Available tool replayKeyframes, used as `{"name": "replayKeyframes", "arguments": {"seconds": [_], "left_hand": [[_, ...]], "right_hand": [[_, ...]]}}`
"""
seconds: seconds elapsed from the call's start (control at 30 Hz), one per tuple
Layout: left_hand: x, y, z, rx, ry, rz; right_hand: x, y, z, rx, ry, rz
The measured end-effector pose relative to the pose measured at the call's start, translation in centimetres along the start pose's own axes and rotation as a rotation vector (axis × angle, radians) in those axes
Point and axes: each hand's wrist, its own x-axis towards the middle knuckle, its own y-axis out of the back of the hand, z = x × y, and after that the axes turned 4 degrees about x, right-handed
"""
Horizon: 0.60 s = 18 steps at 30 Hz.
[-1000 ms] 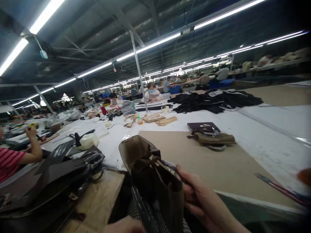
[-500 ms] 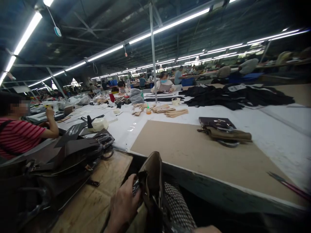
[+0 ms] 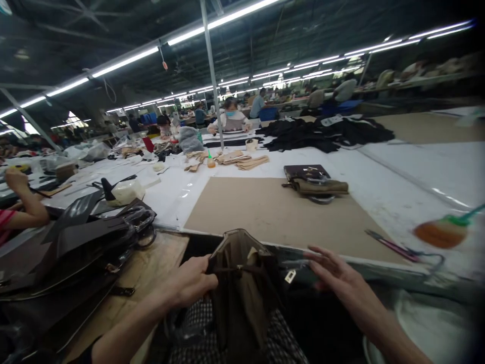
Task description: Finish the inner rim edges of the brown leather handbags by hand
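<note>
A dark brown handbag (image 3: 246, 298) stands upright on my lap, its mouth facing up and its tan lining showing. My left hand (image 3: 195, 280) is closed on the bag's upper left edge. Off the bag's right side, my right hand (image 3: 333, 273) has its fingers stretched and apart. Close to those fingertips hangs a small pale metal tag (image 3: 290, 276), with a clear-wrapped strip just above it. I cannot tell whether the fingertips touch that strip. Checked cloth (image 3: 284, 338) shows beneath the bag.
Stacked dark bags (image 3: 76, 273) lie on the left board. On the table are a brown sheet (image 3: 242, 207), a folded bag (image 3: 314, 183), pliers (image 3: 390, 246), an orange-filled bottle (image 3: 441, 231) and black pieces (image 3: 326, 132). A co-worker's arm (image 3: 28, 205) is at far left.
The view has swung right. The bag has turned so its mouth faces me, with my left hand on its left edge. My right hand has come up into view beside it.
</note>
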Motion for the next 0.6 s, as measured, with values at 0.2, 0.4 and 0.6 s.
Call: {"name": "replayKeyframes", "arguments": {"seconds": [0.2,0.4,0.6], "left_hand": [[2.4,-0.1,2.3,0.058,0.061,-0.163],[0.6,-0.9,3.6,0.031,0.0,-0.254],[-1.4,-1.8,4.0,0.05,0.007,-0.179]], "right_hand": [[-7.3,-5.3,2.8,-0.177,0.749,-0.211],[-1.8,-16.1,7.5,-0.154,0.13,-0.25],[5.6,-20.3,6.6,0.121,0.021,0.071]]}}
